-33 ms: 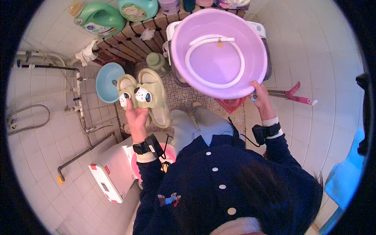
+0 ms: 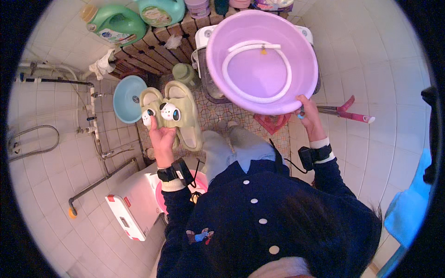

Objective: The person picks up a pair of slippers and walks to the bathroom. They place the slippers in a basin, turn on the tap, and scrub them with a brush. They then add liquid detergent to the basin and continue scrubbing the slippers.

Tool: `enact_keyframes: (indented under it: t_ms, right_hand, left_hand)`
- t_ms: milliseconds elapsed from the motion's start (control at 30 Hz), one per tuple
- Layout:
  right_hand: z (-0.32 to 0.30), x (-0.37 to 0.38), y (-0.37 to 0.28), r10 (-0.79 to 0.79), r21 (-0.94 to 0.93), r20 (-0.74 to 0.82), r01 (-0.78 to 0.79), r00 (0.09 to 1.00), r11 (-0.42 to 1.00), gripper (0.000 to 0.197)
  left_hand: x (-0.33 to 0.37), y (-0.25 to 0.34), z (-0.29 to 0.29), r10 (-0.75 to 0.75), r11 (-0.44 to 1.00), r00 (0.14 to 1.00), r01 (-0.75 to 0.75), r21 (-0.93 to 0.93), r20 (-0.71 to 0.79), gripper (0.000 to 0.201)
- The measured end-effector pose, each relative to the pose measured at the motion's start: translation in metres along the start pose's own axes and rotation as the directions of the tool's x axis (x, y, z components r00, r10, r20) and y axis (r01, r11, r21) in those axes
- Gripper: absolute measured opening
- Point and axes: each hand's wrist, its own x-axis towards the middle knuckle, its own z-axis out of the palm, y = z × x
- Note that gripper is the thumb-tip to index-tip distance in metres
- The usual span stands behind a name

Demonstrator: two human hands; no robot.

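My left hand (image 2: 162,139) is closed around a pair of pale green slippers (image 2: 189,134) with puppy-face decorations, held side by side, soles down, above the floor. My right hand (image 2: 309,116) grips the near right rim of a large lilac basin (image 2: 215,69), thumb on the rim and fingers partly hidden below. A small blue thing shows by those fingers, too small to name. Inside the basin lies a coiled white hose (image 2: 289,74). The basin tilts toward me over a white appliance (image 2: 202,39).
A blue basin (image 2: 121,104) is at the left near wall pipes (image 2: 95,113). Detergent bottles (image 2: 116,25) line a wooden rack (image 2: 153,48). A green lidded container (image 2: 184,73), a red basket (image 2: 273,124) and a pink-handled tool (image 2: 354,116) are close by. A white box-like lid (image 2: 134,204) is lower left.
The lilac basin has shifted very slightly to the right, uncovering a little more of the white appliance's left side. Both hands keep their holds.
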Motion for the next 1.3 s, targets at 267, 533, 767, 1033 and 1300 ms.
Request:
enact_keyframes:
  t_ms: [267,533,767,1033,1300]
  right_hand:
    - [-0.021,0.026,0.009,-0.073,0.226,-0.162,0.109,0.984,0.968,0.011]
    - [-0.011,0.045,0.029,-0.059,0.274,-0.137,0.095,0.989,0.957,0.016]
    - [0.047,-0.021,0.034,-0.200,0.281,-0.266,0.274,0.943,0.920,0.032]
    - [0.095,-0.085,0.078,-0.258,0.187,-0.512,0.400,0.819,0.897,0.028]
    - [0.303,-0.117,0.069,-0.331,-0.292,0.302,0.417,0.894,0.861,0.027]
  left_hand:
    - [0.012,0.006,-0.021,-0.024,1.000,0.997,0.024,0.003,-0.069,0.044]
    - [0.015,0.027,-0.070,0.249,0.673,0.960,-0.265,0.690,0.125,0.041]
    - [0.028,0.039,-0.057,0.154,0.904,0.978,-0.196,0.380,0.140,0.045]
    - [0.034,0.071,-0.037,-0.066,0.995,0.986,0.054,0.079,0.154,0.045]
    - [0.021,0.133,-0.073,0.179,0.916,0.905,-0.296,0.270,0.386,0.044]
